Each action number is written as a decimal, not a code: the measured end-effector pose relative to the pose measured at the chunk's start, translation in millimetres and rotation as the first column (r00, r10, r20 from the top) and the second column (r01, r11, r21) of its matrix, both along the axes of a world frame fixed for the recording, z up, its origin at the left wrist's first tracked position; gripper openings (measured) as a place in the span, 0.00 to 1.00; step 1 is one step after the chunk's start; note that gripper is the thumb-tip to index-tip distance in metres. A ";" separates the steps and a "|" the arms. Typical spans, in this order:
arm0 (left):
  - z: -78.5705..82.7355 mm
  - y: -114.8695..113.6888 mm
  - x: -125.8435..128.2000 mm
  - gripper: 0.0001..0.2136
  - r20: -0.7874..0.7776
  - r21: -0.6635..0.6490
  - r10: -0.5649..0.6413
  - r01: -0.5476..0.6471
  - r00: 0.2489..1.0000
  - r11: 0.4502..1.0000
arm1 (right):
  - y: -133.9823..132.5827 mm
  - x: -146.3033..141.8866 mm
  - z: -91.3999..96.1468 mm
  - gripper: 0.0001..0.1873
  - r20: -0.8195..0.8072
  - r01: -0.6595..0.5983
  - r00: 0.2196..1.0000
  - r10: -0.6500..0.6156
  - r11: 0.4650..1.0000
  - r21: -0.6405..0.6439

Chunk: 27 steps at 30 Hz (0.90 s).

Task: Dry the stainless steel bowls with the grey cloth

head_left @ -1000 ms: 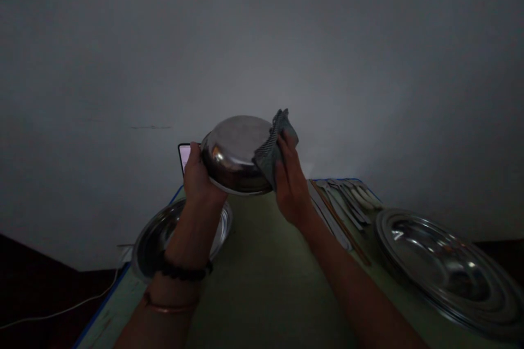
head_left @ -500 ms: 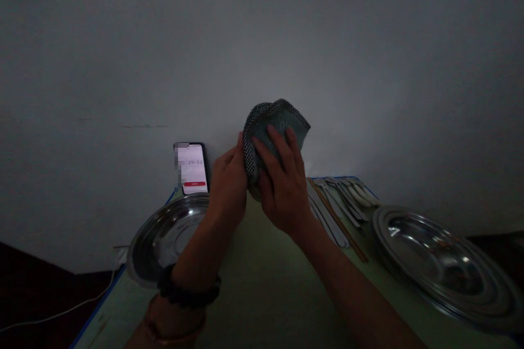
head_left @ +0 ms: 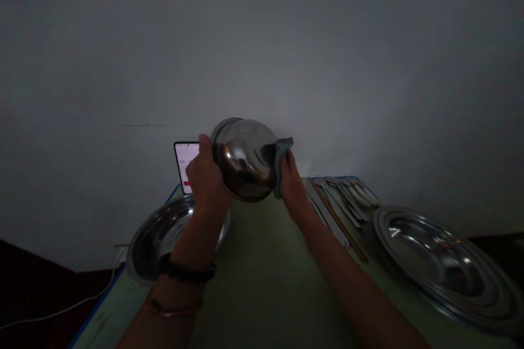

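Note:
A shiny metal bowl (head_left: 245,155) is held up over the table, tilted so that its rounded outside faces me. My left hand (head_left: 207,177) grips it by the rim on the left, thumb pointing up. My right hand (head_left: 292,182) is closed on a grey-green cloth (head_left: 281,166) with a dark checked edge and presses it against the bowl's right side. Part of the cloth is hidden behind the fingers. Below my left forearm lies a wide metal basin (head_left: 153,242), partly covered by the arm.
A phone (head_left: 186,166) showing a timer leans on the wall behind my left hand. Knives, chopsticks, forks and spoons (head_left: 344,202) lie in rows at the right. Stacked metal plates (head_left: 442,267) stand at the table's right edge. A white cable (head_left: 61,313) hangs at the left.
The bowl, mostly hidden behind the cloth before, has turned so its outside shows. My left hand moved left along with it, and the cloth went from the front to the right side.

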State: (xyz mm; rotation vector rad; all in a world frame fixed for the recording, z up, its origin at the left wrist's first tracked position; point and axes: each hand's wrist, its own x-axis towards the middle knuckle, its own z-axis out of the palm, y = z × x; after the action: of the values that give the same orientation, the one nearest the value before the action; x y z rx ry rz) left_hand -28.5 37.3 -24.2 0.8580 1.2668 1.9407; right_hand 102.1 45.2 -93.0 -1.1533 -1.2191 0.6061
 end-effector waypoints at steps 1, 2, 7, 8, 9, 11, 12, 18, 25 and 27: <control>-1.6 3.0 -1.2 0.21 0.003 -0.005 0.067 -0.067 0.998 0.998 | -1.9 -10.1 -3.5 0.38 0.010 -0.029 1.000 0.029 1.000 -0.009; -3.1 5.3 -1.8 0.21 0.014 -0.001 0.117 -0.117 0.993 0.993 | -4.2 -19.1 -6.7 0.38 0.027 -0.041 0.999 0.041 0.999 -0.001; -8.1 9.8 -0.2 0.18 0.146 0.137 0.033 -0.053 0.989 0.989 | -21.3 -44.0 -12.5 0.33 0.254 -0.032 0.967 -0.018 0.981 0.192; -8.4 9.9 -0.1 0.18 0.153 0.152 0.003 -0.027 0.988 0.988 | -25.5 -46.3 -11.0 0.32 0.320 -0.042 0.947 -0.038 0.970 0.238; -8.5 9.7 -0.2 0.18 0.150 0.162 -0.020 -0.004 0.988 0.987 | -29.7 -48.0 -8.8 0.30 0.383 -0.059 0.922 -0.055 0.959 0.278; -8.4 9.0 -0.7 0.19 0.129 0.176 -0.048 0.024 0.991 0.984 | -36.4 -49.3 -3.0 0.29 0.476 -0.091 0.875 -0.086 0.938 0.335; -8.4 8.7 -1.0 0.19 0.114 0.186 -0.054 0.032 0.992 0.982 | -38.4 -48.6 0.0 0.29 0.502 -0.099 0.859 -0.100 0.929 0.355; -15.8 14.7 -4.0 0.20 0.076 0.205 -0.177 0.159 0.981 0.966 | -31.1 -31.0 5.3 0.28 0.576 -0.141 0.811 -0.105 0.919 0.367; -20.2 13.5 -10.9 0.19 -0.272 0.133 -0.276 0.320 0.922 0.938 | -33.7 -23.0 14.0 0.26 0.703 -0.209 0.691 -0.168 0.885 0.417; -15.7 6.2 -8.5 0.19 -0.408 0.098 -0.356 0.428 0.841 0.898 | -37.1 -18.7 22.4 0.24 0.685 -0.147 0.686 -0.245 0.876 0.460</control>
State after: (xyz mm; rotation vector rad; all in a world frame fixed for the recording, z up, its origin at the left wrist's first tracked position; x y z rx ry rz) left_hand -37.0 43.5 -39.9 1.5251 1.0129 1.6180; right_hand 83.4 8.1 -70.5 -0.9983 -1.8810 -0.2793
